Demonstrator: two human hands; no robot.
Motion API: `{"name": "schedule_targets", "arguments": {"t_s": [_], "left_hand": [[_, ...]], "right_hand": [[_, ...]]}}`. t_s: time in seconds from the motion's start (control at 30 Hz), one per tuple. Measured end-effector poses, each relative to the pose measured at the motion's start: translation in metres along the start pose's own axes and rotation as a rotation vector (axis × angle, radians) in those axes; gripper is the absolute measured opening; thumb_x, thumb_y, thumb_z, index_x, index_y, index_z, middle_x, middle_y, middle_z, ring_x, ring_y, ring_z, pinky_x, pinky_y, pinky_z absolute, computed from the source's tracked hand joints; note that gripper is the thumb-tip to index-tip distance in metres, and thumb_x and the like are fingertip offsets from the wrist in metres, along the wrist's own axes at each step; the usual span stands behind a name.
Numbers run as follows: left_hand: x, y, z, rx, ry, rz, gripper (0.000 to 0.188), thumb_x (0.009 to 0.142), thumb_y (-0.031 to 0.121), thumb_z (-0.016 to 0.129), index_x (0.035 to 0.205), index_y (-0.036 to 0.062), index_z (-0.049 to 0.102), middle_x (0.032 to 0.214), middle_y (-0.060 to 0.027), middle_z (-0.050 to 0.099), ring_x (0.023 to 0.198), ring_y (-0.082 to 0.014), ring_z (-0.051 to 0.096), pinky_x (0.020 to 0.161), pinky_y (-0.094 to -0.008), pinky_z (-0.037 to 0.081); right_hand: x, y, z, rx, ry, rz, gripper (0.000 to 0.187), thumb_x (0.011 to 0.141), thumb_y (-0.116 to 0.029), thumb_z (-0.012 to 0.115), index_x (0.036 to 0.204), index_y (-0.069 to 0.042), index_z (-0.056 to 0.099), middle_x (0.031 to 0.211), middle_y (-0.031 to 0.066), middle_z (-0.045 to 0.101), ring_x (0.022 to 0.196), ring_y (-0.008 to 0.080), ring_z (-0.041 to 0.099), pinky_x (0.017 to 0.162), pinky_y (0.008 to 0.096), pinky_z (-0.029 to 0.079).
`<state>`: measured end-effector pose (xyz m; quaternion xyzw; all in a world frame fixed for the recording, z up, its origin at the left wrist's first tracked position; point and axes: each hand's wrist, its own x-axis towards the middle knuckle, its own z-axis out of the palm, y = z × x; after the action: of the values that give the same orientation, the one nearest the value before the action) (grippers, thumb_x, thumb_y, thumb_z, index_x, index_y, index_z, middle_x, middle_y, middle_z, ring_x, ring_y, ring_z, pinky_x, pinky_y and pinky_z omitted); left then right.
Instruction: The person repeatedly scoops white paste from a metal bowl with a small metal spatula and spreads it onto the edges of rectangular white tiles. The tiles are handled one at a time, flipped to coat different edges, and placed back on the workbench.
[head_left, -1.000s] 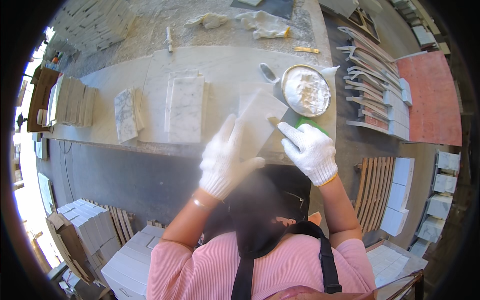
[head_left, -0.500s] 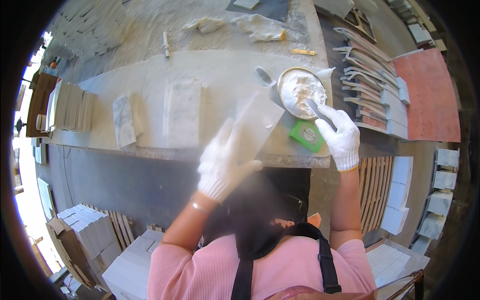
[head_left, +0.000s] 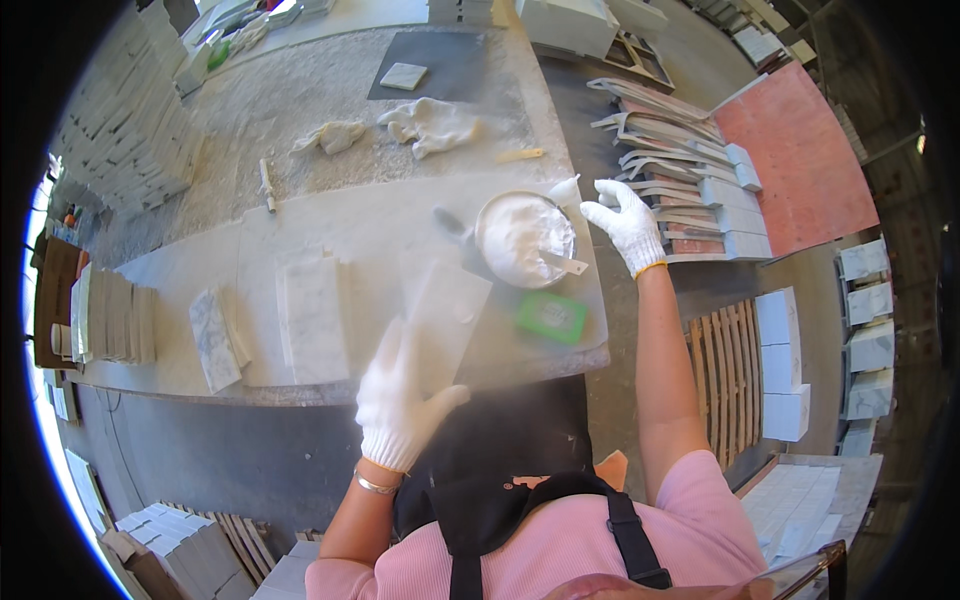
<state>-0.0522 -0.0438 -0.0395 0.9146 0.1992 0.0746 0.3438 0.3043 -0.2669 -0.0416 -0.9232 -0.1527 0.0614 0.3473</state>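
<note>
My left hand (head_left: 400,405), in a white knit glove, grips the near left part of a pale stone tile (head_left: 450,310). Its fingers lie along the tile, the thumb spread at the near end; a small white dab (head_left: 466,312) sits on top. My right hand (head_left: 628,225), gloved too, is past the table's right edge, thumb and forefinger parted and curved. Just left of its fingertips is a white, cone-shaped object (head_left: 566,191), apparently soft. A round tub of white paste (head_left: 515,240) stands beside it, with a putty knife (head_left: 565,262) resting in the paste.
A green box (head_left: 551,317) lies near the table's front right corner. Marble tiles (head_left: 314,320) and a tile row (head_left: 110,315) are at left. Crumpled gloves (head_left: 432,125), a yellowish strip (head_left: 519,155) and a dark mat (head_left: 425,65) lie farther back. Pallets (head_left: 730,380) stand at right.
My right hand has let go of the putty knife, leaving it in the tub, and moved to the white cone-shaped object. My left hand stays on the tile. The view has shifted.
</note>
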Motion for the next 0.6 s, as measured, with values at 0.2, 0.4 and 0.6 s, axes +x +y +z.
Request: {"name": "schedule_targets", "arguments": {"t_s": [0.2,0.4,0.6], "left_hand": [[-0.001,0.001,-0.001,-0.011,0.036,0.015,0.105,0.07,0.044,0.094,0.153,-0.0024,0.049,0.153,-0.0307,0.053,0.135,-0.0477,0.057,0.11,-0.0505,0.05],[-0.002,0.002,0.0,-0.019,0.017,0.005,0.102,0.072,0.042,0.094,0.154,0.0006,0.049,0.154,-0.0295,0.052,0.137,-0.0465,0.055,0.112,-0.0506,0.048],[-0.003,0.003,0.003,0.024,0.048,0.002,0.102,0.07,0.039,0.094,0.154,0.0015,0.049,0.154,-0.0268,0.052,0.135,-0.0463,0.056,0.111,-0.0501,0.049]], "right_hand": [[0.054,0.033,0.04,0.242,-0.256,-0.138,0.044,0.09,-0.022,0.085,0.128,-0.004,0.072,0.117,0.0032,0.075,0.107,0.0147,0.067,0.098,0.0313,0.052],[0.023,0.008,0.017,0.41,-0.064,-0.012,0.028,0.098,-0.019,0.074,0.125,-0.012,0.069,0.112,-0.001,0.072,0.098,0.0091,0.068,0.074,0.0266,0.056],[-0.098,-0.041,-0.028,0.524,-0.228,-0.19,0.043,0.096,-0.009,0.075,0.137,-0.002,0.063,0.121,0.0038,0.071,0.11,0.0126,0.066,0.093,0.028,0.054]]}}
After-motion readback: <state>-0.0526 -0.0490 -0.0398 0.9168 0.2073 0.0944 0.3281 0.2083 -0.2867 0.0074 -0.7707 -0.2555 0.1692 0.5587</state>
